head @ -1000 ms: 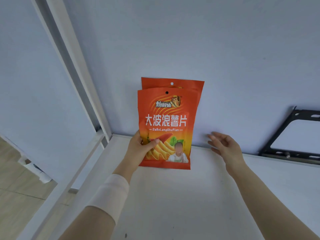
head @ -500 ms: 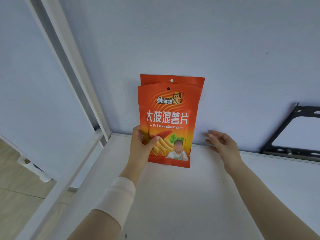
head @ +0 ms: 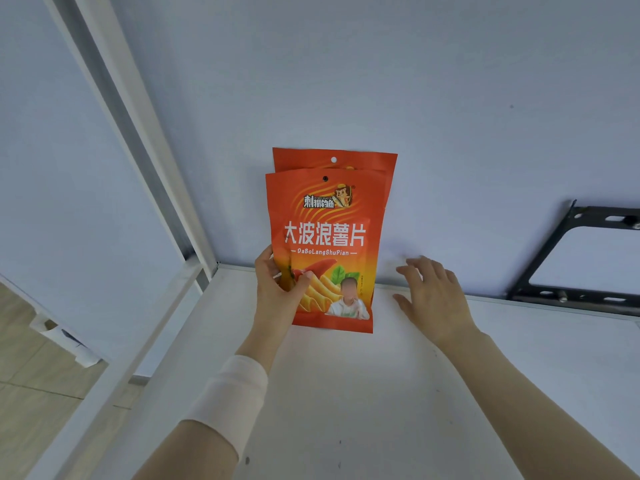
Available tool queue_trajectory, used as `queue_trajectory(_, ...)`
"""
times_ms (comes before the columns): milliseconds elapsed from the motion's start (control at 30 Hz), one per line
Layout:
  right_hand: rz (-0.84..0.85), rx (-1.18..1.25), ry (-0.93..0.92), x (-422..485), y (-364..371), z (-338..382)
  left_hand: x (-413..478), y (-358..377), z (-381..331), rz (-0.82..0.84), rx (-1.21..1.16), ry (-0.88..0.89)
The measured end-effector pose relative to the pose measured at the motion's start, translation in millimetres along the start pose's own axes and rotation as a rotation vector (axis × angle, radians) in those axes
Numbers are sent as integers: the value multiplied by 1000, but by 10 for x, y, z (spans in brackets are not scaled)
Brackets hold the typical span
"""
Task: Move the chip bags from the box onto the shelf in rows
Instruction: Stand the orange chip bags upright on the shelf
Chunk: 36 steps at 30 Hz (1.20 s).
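Barely any change from half a second ago: the left hand (head: 277, 296) still pinches the lower left edge of the glossy orange-red foil chip bag (head: 329, 237). The bag stands upright at centre frame on the matte white shelf (head: 346, 410), overlapping an identical flat bag (head: 363, 162) that leans against the smooth pale wall (head: 381, 81). The right hand (head: 436, 299) stays relaxed with fingers spread, holding nothing, just right of the bags.

Glossy film, matt paint
We see a glossy plastic bag (head: 325, 244) centre frame, a smooth matt white shelf (head: 381, 393), and a black metal bracket (head: 588, 299) at right.
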State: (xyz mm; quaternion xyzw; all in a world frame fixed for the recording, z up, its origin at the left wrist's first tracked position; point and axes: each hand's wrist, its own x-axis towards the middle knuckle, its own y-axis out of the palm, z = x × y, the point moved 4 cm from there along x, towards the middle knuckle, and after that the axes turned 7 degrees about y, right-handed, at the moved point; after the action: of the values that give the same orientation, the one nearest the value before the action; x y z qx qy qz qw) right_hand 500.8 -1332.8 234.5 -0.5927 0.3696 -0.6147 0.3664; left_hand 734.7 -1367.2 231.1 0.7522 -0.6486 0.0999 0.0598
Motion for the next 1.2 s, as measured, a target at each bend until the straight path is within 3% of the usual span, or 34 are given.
queue_trajectory(333,8,-28,13,-35,-66,-6,-43,6,-3,20,17,11)
queue_trajectory(467,6,-17,34,-93,-124,-6,-123,-64,-25,-34,133,-44)
queue_trajectory(533,2,-17,33,-153,-159,-13,-208,-165,-108,-90,245,41)
queue_trajectory(633,-8,-14,41,-273,-228,-20,-337,-278,-265,-72,512,343)
queue_trajectory(767,-27,-27,116,-569,-397,-49,-509,-53,-379,254,724,663)
queue_trajectory(933,-28,-57,257,-1237,-601,-204,-968,404,-272,649,759,733)
queue_trajectory(1200,-12,-124,464,-2575,-1344,-660,-2072,1068,-447,916,685,795)
